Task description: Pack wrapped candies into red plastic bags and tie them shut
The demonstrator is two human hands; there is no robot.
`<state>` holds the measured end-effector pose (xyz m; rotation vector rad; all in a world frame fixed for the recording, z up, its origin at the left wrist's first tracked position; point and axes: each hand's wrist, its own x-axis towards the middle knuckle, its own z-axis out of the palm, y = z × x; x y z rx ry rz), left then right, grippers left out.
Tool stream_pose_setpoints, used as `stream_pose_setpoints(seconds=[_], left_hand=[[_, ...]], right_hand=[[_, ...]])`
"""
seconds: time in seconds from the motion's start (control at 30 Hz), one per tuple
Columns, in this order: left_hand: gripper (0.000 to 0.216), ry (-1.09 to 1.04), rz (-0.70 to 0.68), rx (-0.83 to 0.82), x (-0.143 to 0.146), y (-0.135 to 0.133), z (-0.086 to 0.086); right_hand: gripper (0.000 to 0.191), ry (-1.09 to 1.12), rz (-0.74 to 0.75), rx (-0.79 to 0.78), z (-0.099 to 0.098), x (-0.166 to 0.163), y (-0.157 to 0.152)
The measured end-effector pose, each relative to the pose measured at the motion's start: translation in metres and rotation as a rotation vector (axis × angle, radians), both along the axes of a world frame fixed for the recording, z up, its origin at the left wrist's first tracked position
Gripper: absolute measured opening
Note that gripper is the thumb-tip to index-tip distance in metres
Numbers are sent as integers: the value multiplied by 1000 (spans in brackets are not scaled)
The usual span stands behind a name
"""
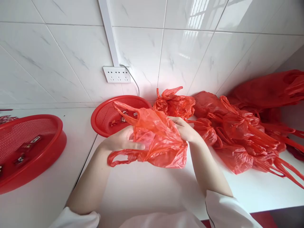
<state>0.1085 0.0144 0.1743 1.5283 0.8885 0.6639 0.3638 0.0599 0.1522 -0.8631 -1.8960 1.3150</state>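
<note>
A crumpled red plastic bag (163, 142) is held in the air between my two hands, above the white table. Its mouth and loop handles point left, and its closed end is at the right. My left hand (120, 139) grips it at the mouth, with one finger stretched across the opening and others partly hidden by the plastic. On the far right side, my right hand (184, 128) holds the bag, its fingertips hidden behind it. Just beyond the bag stands a red mesh basket (101, 122) with a few small wrapped packets (123, 118) inside.
Another red basket (58, 139), holding several small packets (26, 148), stands at the left. A heap of red plastic bags (244, 133) covers the right side, with one more bunched bag (177, 103) against the tiled wall. A socket strip (117, 74) with a cable is on the wall.
</note>
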Motion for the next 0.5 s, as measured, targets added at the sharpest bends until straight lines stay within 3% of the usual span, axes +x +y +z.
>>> stream_pose_setpoints(seconds=[0.07, 0.13, 0.23, 0.3, 0.33, 0.4, 0.5], left_hand=[[48, 46, 277, -4, 4, -12, 9], [40, 51, 509, -7, 3, -21, 12], [34, 142, 543, 1, -7, -26, 8], [32, 280, 507, 32, -15, -27, 4], [32, 347, 480, 58, -16, -26, 2], [31, 439, 385, 130, -14, -26, 0], [26, 534, 219, 258, -6, -30, 1]], right_hand=[[33, -112, -126, 92, -3, -6, 4], [35, -361, -274, 201, -7, -5, 7], [31, -683, -468, 339, -4, 3, 0], [22, -622, -488, 445, 8, 4, -16], [21, -518, -432, 514, 16, 1, -27], [22, -347, -143, 668, 29, -12, -49], [24, -422, 299, 857, 28, -41, -69]])
